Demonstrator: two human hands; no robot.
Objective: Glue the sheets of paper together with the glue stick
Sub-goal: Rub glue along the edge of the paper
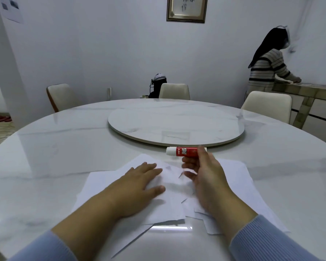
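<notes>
Several white paper sheets [239, 178] lie overlapped on the marble table in front of me. My left hand [139, 183] rests flat, palm down, on the top sheet. A red glue stick [179, 152] with a white cap lies on its side just beyond the sheets, cap pointing left. My right hand [205, 176] is at the stick's right end, fingers spread and slightly blurred. Its index fingertip overlaps the tube, while the other fingers hang just below it and are not closed around it.
A round turntable [177, 125] sits on the table [64, 147] right behind the glue stick. Three pale chairs stand around the far side. A person [267, 68] in a striped top stands at a sideboard at the back right.
</notes>
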